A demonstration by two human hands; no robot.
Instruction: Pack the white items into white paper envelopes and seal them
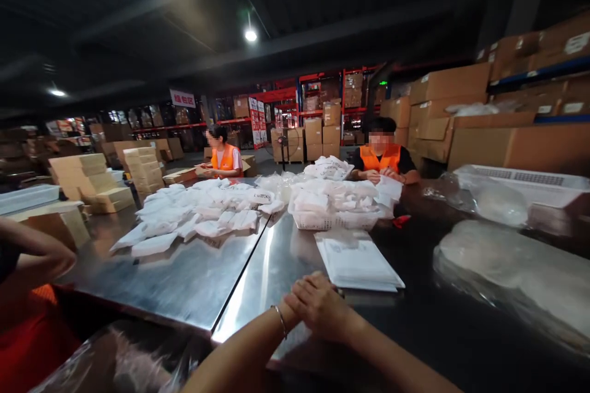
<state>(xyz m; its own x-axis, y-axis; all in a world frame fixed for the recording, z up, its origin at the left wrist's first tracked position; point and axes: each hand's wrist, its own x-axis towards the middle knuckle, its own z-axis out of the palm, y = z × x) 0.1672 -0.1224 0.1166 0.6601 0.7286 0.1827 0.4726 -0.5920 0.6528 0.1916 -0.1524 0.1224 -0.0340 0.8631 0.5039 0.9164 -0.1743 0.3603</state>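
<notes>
My two hands rest together on the steel table (193, 282) near its front edge. My right hand (327, 310) lies over my left hand (294, 306) with its fingers closed around it. My left wrist wears a thin bracelet, and that hand's fingers are hidden beneath. Neither hand shows anything in it. Just beyond my hands lies a stack of flat white bags (357, 264). Farther back stands a white basket (338, 220) heaped with white packets.
A loose pile of white packets (203, 215) covers the left table. Two people in orange vests (382, 158) (224, 158) sit at the far side. Another person's arm (32, 258) is at my left. Clear plastic bags (507, 276) lie right; cardboard boxes (92, 181) stand around.
</notes>
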